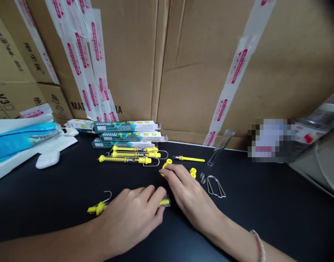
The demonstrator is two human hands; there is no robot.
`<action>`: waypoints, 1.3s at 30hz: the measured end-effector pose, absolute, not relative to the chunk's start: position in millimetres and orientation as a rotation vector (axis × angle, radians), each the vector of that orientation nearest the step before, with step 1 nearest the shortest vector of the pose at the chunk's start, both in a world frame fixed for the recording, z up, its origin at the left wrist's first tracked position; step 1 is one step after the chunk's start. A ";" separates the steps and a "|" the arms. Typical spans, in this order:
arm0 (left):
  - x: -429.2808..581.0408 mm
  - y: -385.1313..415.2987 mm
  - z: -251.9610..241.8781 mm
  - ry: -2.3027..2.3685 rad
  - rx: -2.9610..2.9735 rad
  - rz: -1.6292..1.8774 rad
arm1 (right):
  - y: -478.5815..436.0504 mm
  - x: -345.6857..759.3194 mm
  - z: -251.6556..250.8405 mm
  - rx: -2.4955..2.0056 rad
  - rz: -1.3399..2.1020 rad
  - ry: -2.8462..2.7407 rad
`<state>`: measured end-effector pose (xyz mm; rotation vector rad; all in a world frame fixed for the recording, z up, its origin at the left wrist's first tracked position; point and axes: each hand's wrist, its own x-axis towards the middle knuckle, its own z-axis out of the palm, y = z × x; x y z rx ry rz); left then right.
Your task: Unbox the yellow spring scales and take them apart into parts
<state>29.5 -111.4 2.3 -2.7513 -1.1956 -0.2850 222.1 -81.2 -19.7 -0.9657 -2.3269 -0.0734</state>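
Observation:
My left hand is wrapped around a tubular spring scale with a yellow end and a wire hook on the left. Its clear tube end sticks out past my fingers on the right; the middle is hidden by my hand. My right hand reaches over the black table, fingertips closed at a yellow cap that they partly cover. Just right of these fingers lie more yellow caps, small coil springs and bent wire hooks.
Behind my hands lie three yellow spring scales beside stacked green-and-white boxes. A yellow rod and a clear tube are farther right. A white case and blue package sit left; cardboard walls the back.

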 end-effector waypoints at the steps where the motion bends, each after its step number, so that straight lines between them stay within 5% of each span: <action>1: 29.5 -110.9 0.9 -1.184 -2.740 -0.332 | -81.1 223.1 -21.9 -0.974 -0.065 -2.304; 16: 23.7 -110.5 -0.3 -0.968 -2.606 -0.979 | -118.0 219.5 -8.5 -0.905 0.692 -1.957; 29: 7.9 -82.5 5.7 -1.122 -2.603 -0.620 | -125.2 242.9 -8.8 -1.017 0.941 -1.394; 33: 11.0 -87.6 5.1 -1.419 -2.945 -1.021 | -123.8 237.1 -10.4 -0.841 1.039 -1.316; 39: 26.6 -102.3 1.5 -1.571 -3.040 -2.106 | -121.6 222.1 -15.3 -0.923 1.170 -1.523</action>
